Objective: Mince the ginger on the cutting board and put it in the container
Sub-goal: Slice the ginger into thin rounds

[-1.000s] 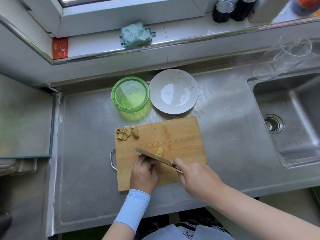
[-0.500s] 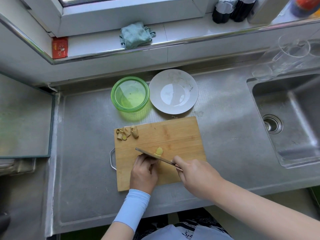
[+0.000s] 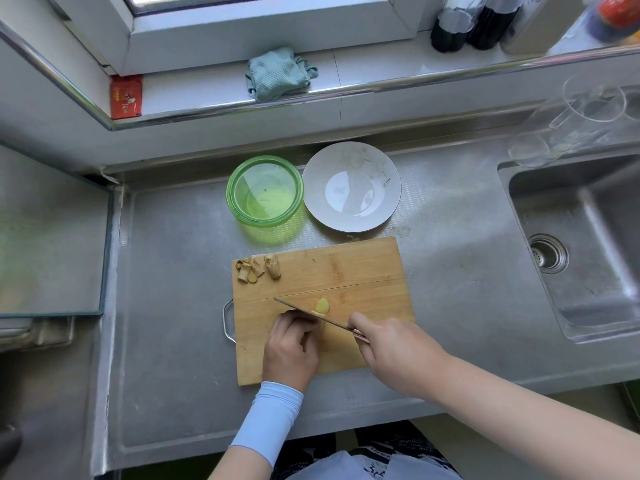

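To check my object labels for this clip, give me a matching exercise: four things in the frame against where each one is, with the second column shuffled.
Things:
1. cloth
2. ginger scraps
3. knife
4. container

Places:
A. far left corner of the board
B. in the right hand
C. on the sill
D. on the counter, left of the plate

Pairs: 1-C; 2-A; 3-B; 4-D
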Tool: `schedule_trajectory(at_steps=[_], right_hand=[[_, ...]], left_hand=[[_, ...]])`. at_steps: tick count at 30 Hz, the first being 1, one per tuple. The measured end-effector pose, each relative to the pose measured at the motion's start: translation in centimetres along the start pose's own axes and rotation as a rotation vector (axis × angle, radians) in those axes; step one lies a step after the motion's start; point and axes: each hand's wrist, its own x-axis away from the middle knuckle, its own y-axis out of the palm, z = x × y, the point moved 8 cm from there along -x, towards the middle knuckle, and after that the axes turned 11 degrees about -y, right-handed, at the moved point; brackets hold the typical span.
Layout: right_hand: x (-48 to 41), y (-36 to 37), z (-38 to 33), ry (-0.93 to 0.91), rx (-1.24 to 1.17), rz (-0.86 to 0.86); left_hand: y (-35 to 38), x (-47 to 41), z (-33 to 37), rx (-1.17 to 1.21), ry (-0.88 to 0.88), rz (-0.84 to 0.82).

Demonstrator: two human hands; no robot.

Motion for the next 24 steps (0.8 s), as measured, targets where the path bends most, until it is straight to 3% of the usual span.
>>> schedule_trajectory(at_steps=[17,24], right_hand=[[-3.1,0.8,-0.4,0.013,0.003,-0.049],[-1.6,0.4,-0.8,0.006,-0.023,0.028]], left_hand=[[-0.2,0.2,0.3,0.022,0.018,0.019],[-0.4,0.3,0.3,0.007,0.015,0.051]])
